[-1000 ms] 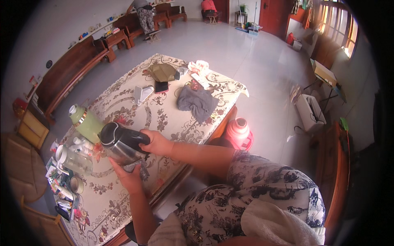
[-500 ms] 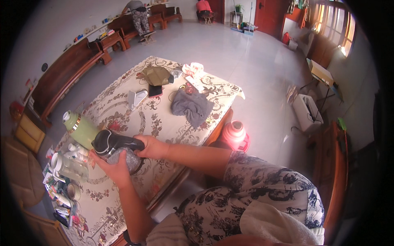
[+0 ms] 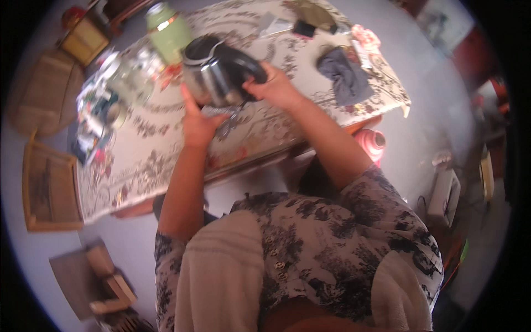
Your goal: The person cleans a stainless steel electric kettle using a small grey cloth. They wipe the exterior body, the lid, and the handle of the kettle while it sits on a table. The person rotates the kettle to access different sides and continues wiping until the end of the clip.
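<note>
Kettle in two hands, upper centre of the frame. The kettle [image 3: 213, 74] is tilted: its lid faces the upper left, its base the lower right, and the long axis of its body slants between them. The right hand [image 3: 275, 88] is closed around the handle, on the kettle's right side. The left hand [image 3: 198, 126] lies below the body, thumb and forefinger spread, a fingertip seemingly against the lower left wall; whether it bears weight cannot be told. At its thumb shows a crumpled, glossy grey piece [image 3: 228, 123]; whether the hand pinches it is unclear.

Materials: the kettle has a rounded, mirror-bright metal body with a smooth black lid and a curved black handle. Just beyond, toward the upper left, stands a pale green flask [image 3: 170, 37], shouldered and banded with shiny metal. A clear, cylindrical jar [image 3: 128, 82] lies at left. A soft, folded grey cloth [image 3: 345, 77] occupies the upper right of the table [image 3: 138, 160], whose cream cover bears brown floral scrolls.
</note>
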Motion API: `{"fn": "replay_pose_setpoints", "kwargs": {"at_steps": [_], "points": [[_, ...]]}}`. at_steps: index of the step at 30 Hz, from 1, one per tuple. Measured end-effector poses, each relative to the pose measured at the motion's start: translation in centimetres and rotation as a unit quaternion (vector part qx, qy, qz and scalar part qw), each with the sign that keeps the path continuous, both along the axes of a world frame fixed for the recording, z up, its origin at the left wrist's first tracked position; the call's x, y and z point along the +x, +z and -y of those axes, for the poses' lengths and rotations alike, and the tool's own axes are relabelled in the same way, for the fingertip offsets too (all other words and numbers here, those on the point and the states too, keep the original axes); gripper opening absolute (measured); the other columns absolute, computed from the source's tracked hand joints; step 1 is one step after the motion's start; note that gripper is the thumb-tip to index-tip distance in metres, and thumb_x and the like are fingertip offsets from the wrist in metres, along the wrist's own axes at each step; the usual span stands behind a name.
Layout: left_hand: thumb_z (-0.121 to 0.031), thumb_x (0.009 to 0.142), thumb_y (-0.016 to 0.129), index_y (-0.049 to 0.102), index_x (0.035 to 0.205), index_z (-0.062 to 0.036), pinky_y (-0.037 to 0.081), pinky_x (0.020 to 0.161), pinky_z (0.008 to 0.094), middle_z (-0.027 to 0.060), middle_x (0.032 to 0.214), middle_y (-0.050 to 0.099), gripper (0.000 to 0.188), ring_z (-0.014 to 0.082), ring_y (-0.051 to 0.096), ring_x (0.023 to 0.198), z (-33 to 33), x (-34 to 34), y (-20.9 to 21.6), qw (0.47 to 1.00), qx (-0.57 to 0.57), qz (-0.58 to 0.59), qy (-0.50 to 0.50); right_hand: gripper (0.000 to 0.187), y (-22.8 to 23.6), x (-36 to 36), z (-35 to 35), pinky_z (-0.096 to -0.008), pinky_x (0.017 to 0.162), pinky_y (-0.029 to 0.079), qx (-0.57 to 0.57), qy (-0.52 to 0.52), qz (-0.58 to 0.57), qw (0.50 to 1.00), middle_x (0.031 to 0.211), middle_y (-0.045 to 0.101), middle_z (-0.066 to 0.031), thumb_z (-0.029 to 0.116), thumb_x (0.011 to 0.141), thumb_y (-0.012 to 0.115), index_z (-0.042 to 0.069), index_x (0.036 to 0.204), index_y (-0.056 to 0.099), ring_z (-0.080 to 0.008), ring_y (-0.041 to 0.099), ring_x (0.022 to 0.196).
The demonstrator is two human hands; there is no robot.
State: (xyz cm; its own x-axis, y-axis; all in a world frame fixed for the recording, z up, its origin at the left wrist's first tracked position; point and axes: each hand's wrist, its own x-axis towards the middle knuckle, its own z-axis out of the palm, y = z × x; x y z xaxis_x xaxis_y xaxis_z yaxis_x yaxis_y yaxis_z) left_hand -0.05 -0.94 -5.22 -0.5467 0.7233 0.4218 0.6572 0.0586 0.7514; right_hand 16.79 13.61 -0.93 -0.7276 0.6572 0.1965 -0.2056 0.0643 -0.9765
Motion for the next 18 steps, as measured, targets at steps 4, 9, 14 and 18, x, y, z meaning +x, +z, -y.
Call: {"fn": "replay_pose_setpoints", "kwargs": {"at_steps": [4,9,14,18], "points": [[-0.020,0.057,0.089,0.030,0.142,-0.0009,0.049,0.090,0.0350,0.0158,0.117,0.063,0.106,0.0272,0.061,0.108,1.1,-2.2,-1.7,0.997,-0.078,0.012,-0.006,0.018,-1.6,-0.6,-0.2,-0.0214,0.050,0.040,0.019,0.009,0.013,1.000,0.070,0.054,0.0040,0.002,0.079,0.070,0.007,0.087,0.055,-0.0052,0.048,0.055],[-0.023,0.059,0.089,0.048,0.132,0.0009,0.046,0.094,0.0330,0.0158,0.120,0.062,0.087,0.0240,0.060,0.111,2.1,-7.1,-3.6,0.991,-0.042,0.115,-0.046,0.019,-1.1,-0.4,-1.9,-0.0227,0.052,0.041,0.039,0.055,0.047,0.997,0.070,0.054,0.0043,0.006,0.079,0.071,0.010,0.086,0.054,-0.0061,0.051,0.058],[-0.028,0.060,0.088,0.039,0.139,0.0003,0.044,0.098,0.0346,0.0196,0.130,0.053,0.097,0.0275,0.054,0.119,0.7,-6.5,-1.6,0.998,0.052,0.001,-0.043,0.021,-1.4,-0.7,-3.1,-0.0229,0.054,0.043,0.093,0.014,0.080,0.992,0.076,0.056,0.0039,0.015,0.078,0.073,0.013,0.088,0.054,-0.0058,0.052,0.063],[-0.035,0.059,0.088,0.022,0.145,0.0020,0.038,0.104,0.0382,0.0260,0.137,0.042,0.114,0.0343,0.045,0.126,-2.3,-3.0,3.1,0.993,0.120,-0.008,0.019,0.034,-0.1,-1.3,-1.8,-0.0263,0.060,0.047,0.152,-0.120,0.051,0.980,0.080,0.057,-0.0001,0.018,0.077,0.074,0.008,0.099,0.051,-0.0090,0.055,0.071]]}}
